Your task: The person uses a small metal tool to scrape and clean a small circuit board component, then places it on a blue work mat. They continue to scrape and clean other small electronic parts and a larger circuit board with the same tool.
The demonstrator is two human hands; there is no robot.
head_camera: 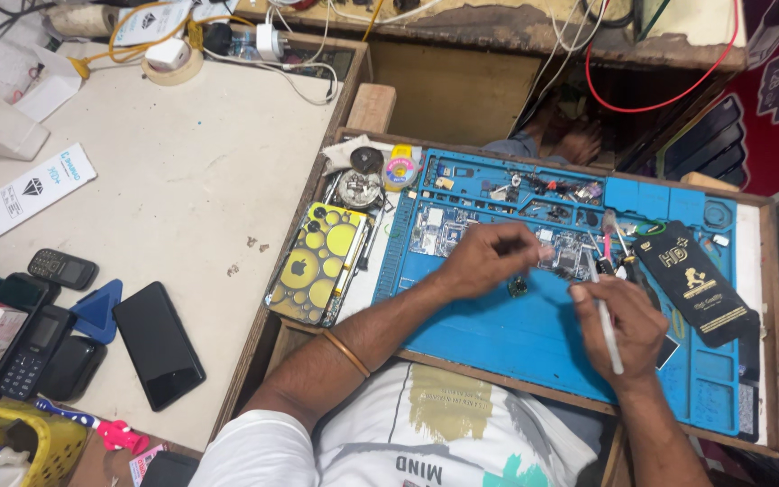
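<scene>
My left hand [489, 260] hovers over the blue repair mat [498, 334], fingers pinched together around something too small to make out. Just below it a small dark square part [517, 288] lies on the mat. My right hand [619, 326] is closed around a thin white pen-like tool [608, 326], its tip pointing up toward the small parts at the top of the mat. A gold bangle [346, 353] circles my left forearm.
A yellow-spotted phone case [319, 261] lies left of the mat, a black flat package [698, 284] on its right. The beige table holds a black smartphone [159, 344], keypad phones [63, 268], a blue pick [101, 309] and a tape roll [171, 65]. Cables hang at the back.
</scene>
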